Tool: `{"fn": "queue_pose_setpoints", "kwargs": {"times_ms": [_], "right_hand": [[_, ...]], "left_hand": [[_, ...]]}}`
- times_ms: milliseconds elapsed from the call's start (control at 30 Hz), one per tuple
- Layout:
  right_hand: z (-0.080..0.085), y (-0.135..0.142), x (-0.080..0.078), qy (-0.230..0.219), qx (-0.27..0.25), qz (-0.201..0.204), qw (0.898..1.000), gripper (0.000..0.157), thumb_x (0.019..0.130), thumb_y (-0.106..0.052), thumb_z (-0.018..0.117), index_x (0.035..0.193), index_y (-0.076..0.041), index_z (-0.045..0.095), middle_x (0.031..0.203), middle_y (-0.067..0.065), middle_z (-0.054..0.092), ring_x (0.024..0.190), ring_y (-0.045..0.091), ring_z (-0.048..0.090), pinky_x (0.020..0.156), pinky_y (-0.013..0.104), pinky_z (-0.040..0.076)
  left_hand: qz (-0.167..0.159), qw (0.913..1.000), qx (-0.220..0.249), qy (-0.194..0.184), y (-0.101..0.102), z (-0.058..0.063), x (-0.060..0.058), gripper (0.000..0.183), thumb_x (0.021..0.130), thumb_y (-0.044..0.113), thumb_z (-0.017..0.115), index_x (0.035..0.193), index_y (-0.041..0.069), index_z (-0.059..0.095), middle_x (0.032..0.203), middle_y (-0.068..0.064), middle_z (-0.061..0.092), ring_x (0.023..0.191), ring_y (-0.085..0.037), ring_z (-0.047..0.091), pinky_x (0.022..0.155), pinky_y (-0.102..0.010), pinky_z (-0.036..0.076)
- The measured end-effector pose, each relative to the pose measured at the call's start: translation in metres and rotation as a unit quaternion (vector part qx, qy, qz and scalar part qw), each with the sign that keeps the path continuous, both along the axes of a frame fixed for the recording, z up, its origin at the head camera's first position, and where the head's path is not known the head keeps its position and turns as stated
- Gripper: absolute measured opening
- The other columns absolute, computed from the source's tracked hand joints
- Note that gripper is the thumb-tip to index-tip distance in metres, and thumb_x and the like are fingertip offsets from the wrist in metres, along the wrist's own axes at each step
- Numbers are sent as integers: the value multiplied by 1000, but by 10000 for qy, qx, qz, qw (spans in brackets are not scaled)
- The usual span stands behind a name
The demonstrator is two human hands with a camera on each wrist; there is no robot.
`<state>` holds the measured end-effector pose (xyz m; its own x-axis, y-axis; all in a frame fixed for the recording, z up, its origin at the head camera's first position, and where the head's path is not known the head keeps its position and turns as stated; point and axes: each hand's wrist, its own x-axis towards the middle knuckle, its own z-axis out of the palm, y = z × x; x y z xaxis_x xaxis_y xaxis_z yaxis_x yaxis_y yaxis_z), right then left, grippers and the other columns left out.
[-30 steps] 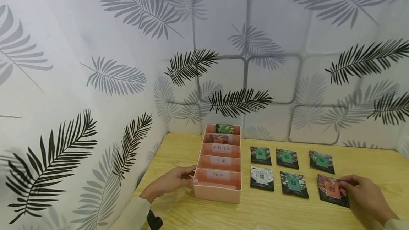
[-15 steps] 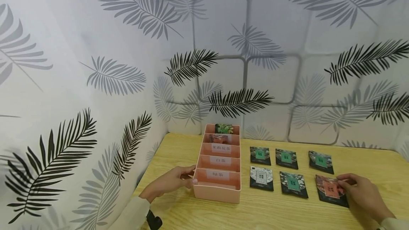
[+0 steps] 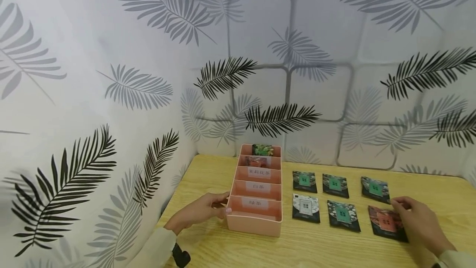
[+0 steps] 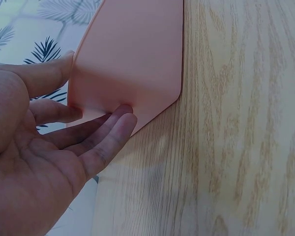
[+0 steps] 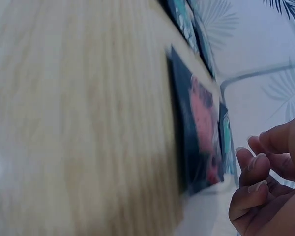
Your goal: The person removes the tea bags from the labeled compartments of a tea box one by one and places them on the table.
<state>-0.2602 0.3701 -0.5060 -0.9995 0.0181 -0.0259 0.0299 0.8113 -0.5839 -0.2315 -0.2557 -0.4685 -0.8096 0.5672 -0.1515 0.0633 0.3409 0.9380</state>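
Note:
A long pink compartment box [image 3: 254, 226] with white labels stands on the table. My left hand [image 3: 202, 210] holds its near left corner, thumb at the rim and fingers against the outer wall [image 4: 128, 49], as the left wrist view shows. The two far compartments hold a green tea packet [image 3: 263, 149] and a red tea packet [image 3: 255, 161]. My right hand [image 3: 420, 223] hovers by the right edge of a black-and-red tea packet [image 3: 386, 221] lying flat on the table. In the right wrist view its fingers [image 5: 258, 169] are loosely bent, apart from that packet [image 5: 201, 132].
Right of the box, other packets lie in two rows: three green-labelled ones at the back, including a right one [image 3: 375, 189], and a white one [image 3: 306, 207] and a green-labelled one [image 3: 343, 215] in front. A leaf-patterned wall [image 3: 312, 144] borders the wooden table [image 3: 320, 247].
My right hand has let go of the black-and-red packet, its fingertips rising off the packet's right edge. Earlier the packet slid slightly left. The left hand stays at the box.

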Motion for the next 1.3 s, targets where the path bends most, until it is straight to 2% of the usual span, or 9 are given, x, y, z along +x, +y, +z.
{"fn": "queue_pose_setpoints", "kwargs": {"times_ms": [67, 167, 367, 467, 667, 767, 1067, 1300], "right_hand": [[4, -7, -2, 39, -86, 38, 9999, 75, 109, -54, 37, 135, 14, 54, 112, 27, 66, 79, 26, 63, 64, 43, 52], [10, -21, -4, 38, -281, 134, 9995, 75, 109, -55, 37, 137, 13, 53, 115, 28, 64, 76, 25, 60, 61, 40, 48], [22, -49, -11, 277, -409, 221, 9985, 66, 110, -50, 41, 134, 9, 57, 116, 26, 66, 95, 39, 65, 72, 51, 53], [24, -65, -16, 428, -582, 222, 9971, 61, 110, -48, 44, 134, 6, 59, 114, 21, 69, 99, 39, 66, 74, 50, 54], [25, -99, -27, 729, -1100, 422, 9904, 54, 109, -46, 48, 134, 1, 61, 114, 20, 69, 70, 26, 58, 55, 34, 46], [29, -117, -33, 893, -1161, 577, 9875, 53, 109, -46, 49, 135, -1, 61, 117, 21, 68, 69, 27, 58, 54, 34, 46], [45, -173, -53, 955, -1403, 915, 9812, 46, 108, -42, 53, 131, -4, 64, 117, 17, 68, 93, 36, 65, 65, 39, 53], [45, -202, -69, 1078, -1712, 1203, 9719, 37, 107, -37, 58, 126, -6, 67, 114, 15, 70, 69, 26, 60, 56, 40, 53]], "left_hand": [[-17, 10000, 4, 6, 0, 0, 0, 69, 106, 25, 62, 162, 4, 28, 147, -16, 54, 120, -22, 63, 99, -51, 52], [-39, 10000, 19, 17, 0, -1, -1, 68, 106, 24, 61, 162, 5, 28, 147, -16, 54, 120, -22, 62, 99, -51, 52], [-42, 10000, 51, 31, 1, -1, -2, 66, 106, 23, 61, 162, 6, 29, 146, -15, 55, 120, -21, 62, 98, -50, 52], [-46, 10000, 58, 31, 1, -1, -2, 66, 106, 23, 61, 162, 6, 29, 147, -15, 54, 120, -21, 62, 99, -51, 52], [-68, 10000, 61, 12, 1, -2, -2, 68, 106, 25, 62, 162, 5, 29, 152, -15, 50, 123, -22, 61, 99, -48, 52], [-64, 10000, 61, 16, 1, -2, -2, 68, 106, 25, 62, 162, 5, 29, 152, -16, 50, 123, -22, 61, 98, -45, 53], [-8, 10000, 80, 57, -3, -2, -1, 69, 105, 27, 63, 162, 6, 29, 149, -13, 53, 122, -21, 61, 98, -49, 53], [-18, 9999, 125, -10, -1, -1, 0, 66, 106, 25, 61, 162, 6, 31, 150, -14, 52, 123, -21, 61, 99, -47, 53]]}}
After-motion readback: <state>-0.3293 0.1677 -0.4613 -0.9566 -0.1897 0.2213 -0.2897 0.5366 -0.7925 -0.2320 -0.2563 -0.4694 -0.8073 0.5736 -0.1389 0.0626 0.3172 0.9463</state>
